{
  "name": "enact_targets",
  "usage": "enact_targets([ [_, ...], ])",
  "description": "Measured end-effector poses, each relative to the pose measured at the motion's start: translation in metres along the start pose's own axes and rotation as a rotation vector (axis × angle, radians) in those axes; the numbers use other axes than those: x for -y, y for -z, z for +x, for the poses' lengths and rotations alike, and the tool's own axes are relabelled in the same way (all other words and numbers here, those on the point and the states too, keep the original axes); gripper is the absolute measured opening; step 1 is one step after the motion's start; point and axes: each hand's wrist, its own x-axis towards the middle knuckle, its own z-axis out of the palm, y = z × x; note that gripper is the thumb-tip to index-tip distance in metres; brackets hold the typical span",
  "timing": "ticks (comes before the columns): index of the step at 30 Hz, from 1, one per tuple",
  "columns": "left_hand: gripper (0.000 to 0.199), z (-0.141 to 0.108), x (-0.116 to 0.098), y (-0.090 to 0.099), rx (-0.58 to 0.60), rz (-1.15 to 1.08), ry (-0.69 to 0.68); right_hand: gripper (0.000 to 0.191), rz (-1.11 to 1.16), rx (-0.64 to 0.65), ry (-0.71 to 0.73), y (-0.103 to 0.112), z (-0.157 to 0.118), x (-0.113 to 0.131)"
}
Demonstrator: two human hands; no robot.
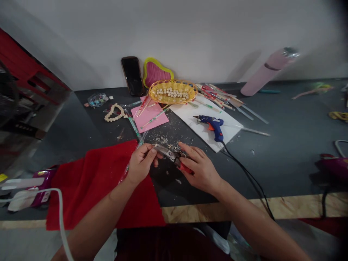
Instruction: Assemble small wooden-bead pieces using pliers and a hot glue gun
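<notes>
My right hand [199, 165] is closed round the red and black handles of a pair of scissors [166, 151], whose metal blades point left. The fingers of my left hand [141, 161] are pinched together at the blade tips. Whatever small piece they hold is too hidden to name. Pale crumbs [163, 139] lie scattered on the dark table just beyond both hands. Farther back, a yellow woven basket [174, 99] contains many small pale pieces. To its left lies a heart-shaped outline [115, 113] made of similar pale pieces.
A blue glue gun [213, 125] rests on white paper [190, 117], its black cord running over the front edge. Red cloth [108, 181] covers the front left. Pink paper [156, 121], a phone [132, 76], several sticks [217, 96] and a pink bottle [268, 72] stand or lie behind.
</notes>
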Motion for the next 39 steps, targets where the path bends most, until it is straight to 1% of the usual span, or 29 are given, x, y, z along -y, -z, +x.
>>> enact_targets([
  [4,0.021,0.000,-0.001,0.001,-0.006,0.013,0.001,0.011,0.044,0.003,0.002,-0.001,0.000,0.000],
  [6,0.020,-0.001,-0.001,0.002,-0.004,0.014,0.005,0.014,0.094,0.009,-0.024,-0.002,-0.001,-0.001],
  [7,0.020,-0.001,-0.001,0.002,-0.001,0.014,0.008,0.020,0.120,0.011,-0.058,-0.003,-0.001,-0.001],
  [10,0.020,-0.003,-0.001,0.003,0.009,0.019,0.006,0.048,0.167,0.026,-0.180,-0.004,-0.002,-0.001],
  [11,0.020,-0.004,-0.001,0.003,0.012,0.025,0.004,0.055,0.167,0.043,-0.194,-0.003,-0.002,-0.001],
  [13,0.020,-0.005,-0.001,0.004,0.026,0.039,0.000,0.061,0.153,0.095,-0.178,-0.001,-0.001,-0.002],
  [17,0.021,-0.006,0.001,0.003,0.085,-0.003,-0.002,0.058,0.131,0.197,-0.149,0.005,0.002,-0.001],
  [20,0.022,-0.006,0.001,0.003,0.115,-0.040,-0.007,0.055,0.125,0.237,-0.149,0.008,0.003,-0.001],
  [29,0.023,-0.007,-0.001,0.002,0.077,0.023,0.020,0.053,0.108,0.226,-0.178,0.006,0.002,0.001],
  [36,0.023,-0.007,-0.001,-0.001,0.048,-0.053,0.084,0.052,0.074,0.233,-0.224,0.002,-0.002,0.006],
  [39,0.022,-0.005,-0.002,0.001,0.069,-0.086,0.094,0.056,0.064,0.230,-0.217,0.002,-0.001,0.003],
])
